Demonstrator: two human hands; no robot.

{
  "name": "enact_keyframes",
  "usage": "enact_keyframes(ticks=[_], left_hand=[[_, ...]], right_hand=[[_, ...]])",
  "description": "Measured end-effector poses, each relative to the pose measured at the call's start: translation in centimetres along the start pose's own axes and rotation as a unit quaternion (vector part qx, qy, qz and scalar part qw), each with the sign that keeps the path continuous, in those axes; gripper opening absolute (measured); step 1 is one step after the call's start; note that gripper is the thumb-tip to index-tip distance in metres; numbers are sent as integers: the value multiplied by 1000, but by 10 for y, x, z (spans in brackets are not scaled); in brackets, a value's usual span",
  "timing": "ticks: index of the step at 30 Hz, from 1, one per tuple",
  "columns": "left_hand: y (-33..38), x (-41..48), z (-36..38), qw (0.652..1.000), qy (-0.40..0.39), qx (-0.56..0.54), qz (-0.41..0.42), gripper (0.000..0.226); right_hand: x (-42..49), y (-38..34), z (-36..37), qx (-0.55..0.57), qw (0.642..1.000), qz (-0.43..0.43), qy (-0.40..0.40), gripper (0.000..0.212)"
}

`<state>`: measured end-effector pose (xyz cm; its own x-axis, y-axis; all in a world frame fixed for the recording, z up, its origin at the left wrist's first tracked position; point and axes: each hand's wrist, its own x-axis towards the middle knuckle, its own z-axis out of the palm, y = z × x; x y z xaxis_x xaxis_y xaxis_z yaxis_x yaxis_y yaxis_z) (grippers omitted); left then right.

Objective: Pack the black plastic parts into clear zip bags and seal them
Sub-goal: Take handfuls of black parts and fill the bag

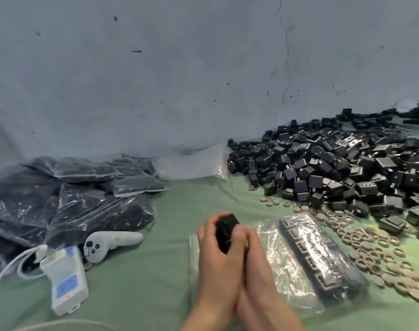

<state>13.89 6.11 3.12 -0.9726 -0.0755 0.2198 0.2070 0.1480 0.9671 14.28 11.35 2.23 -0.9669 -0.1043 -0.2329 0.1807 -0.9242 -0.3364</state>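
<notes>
1. The left hand [215, 249] and right hand [253, 256] are pressed together near the near edge of the bench [141, 295], which is covered in green cloth. Both grasp one black part [226, 229] between them.
2. The black part sits at the fingertips. The left fingers curl round its left side and the right hand closes against its right side.
3. Its long axis runs roughly away from the person, and its far end pokes out beyond the fingers. The near end is hidden in the palms.
4. Under and just right of the hands lies a clear zip bag [272, 249], flat on the cloth.
5. Inside it, a row of black parts [315, 256] runs from far-left to near-right along the bag's right side.
6. A pile of black parts [334, 168] fills the far right corner against the wall.
7. Grey rings [370, 254] are scattered between the pile and the bag.
8. Filled bags [72, 199] are heaped at the left edge. Beside them are a white controller [110, 242] and a white cabled device [65, 280].
</notes>
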Motion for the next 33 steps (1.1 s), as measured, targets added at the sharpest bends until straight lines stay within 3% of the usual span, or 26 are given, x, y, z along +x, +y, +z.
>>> enact_keyframes(ticks=[3, 6, 9, 13, 15, 17, 19, 22, 26, 30, 33], left_hand=[[-7, -14, -1, 994, -8, 91, 55, 39], [-1, -19, -8, 998, -19, 10, 67, 36], [8, -10, -31, 994, 38, -74, 69, 29], [-13, 9, -88, 993, 113, 5, -36, 21], [-31, 11, -110, 988, 87, 78, -98, 28], [-43, 11, -123, 982, 43, 135, -124, 34], [-48, 14, -130, 978, 15, 174, -113, 26], [-49, 18, -133, 960, -62, 262, -78, 23], [-45, 17, -128, 914, -189, 357, -36, 49], [-45, 21, -123, 897, -214, 387, -15, 40], [-46, 24, -121, 893, -219, 393, -5, 51]], right_hand=[[-2, 6, -7, 28, 1000, 4, -1, 36], [4, 3, -12, 43, 998, 15, 33, 37], [2, -3, -5, 113, 992, 31, 44, 34], [2, -14, -4, 154, 984, -1, 85, 48], [3, -21, -6, 153, 985, -12, 84, 47], [5, -27, -5, 142, 986, -21, 86, 32], [7, -31, -3, 133, 987, -33, 86, 20], [11, -36, -1, 128, 987, -49, 79, 19], [15, -39, 4, 127, 989, -50, 61, 26], [20, -36, 5, 115, 992, -16, 41, 54], [21, -30, 2, 109, 993, 5, 37, 64]])
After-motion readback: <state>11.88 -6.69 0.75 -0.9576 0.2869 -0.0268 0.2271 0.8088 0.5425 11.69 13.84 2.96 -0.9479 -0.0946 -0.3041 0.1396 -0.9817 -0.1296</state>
